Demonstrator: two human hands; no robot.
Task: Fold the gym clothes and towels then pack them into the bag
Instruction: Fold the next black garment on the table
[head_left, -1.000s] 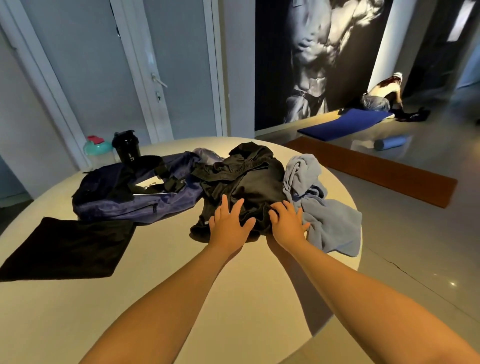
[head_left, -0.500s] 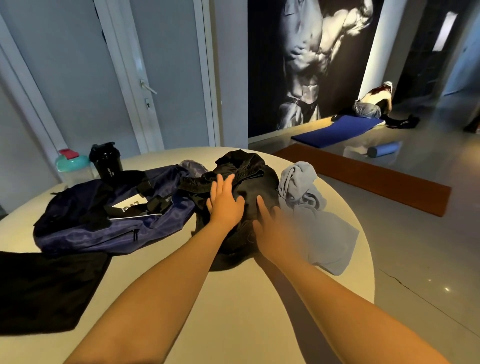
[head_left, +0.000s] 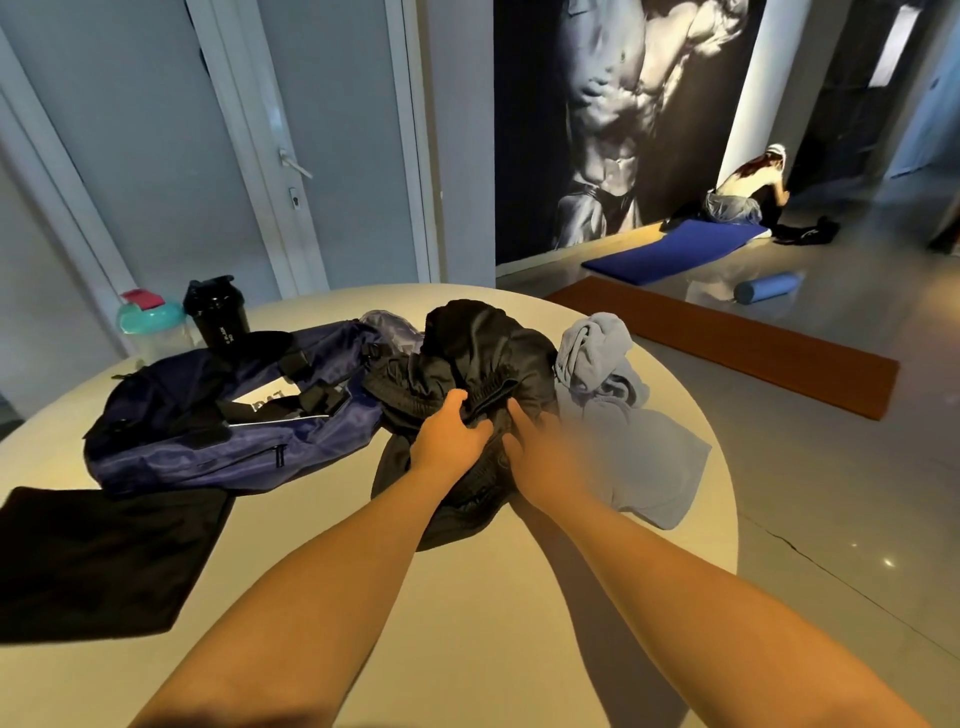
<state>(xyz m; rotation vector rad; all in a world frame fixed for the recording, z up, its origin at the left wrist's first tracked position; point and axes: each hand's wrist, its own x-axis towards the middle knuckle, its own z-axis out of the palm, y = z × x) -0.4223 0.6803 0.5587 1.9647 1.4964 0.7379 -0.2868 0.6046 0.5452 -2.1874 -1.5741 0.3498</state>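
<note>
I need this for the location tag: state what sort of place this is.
Most likely a gym or fitness studio: a wall mural of a muscular torso, a blue mat and a foam roller lying on the floor, and a black shaker bottle on the round table.

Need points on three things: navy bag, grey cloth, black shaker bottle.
navy bag (head_left: 218, 452): head view, on its front side panel.
grey cloth (head_left: 649, 467): head view, on its flat lower part.
black shaker bottle (head_left: 217, 319): head view, on the bottle's body.
</note>
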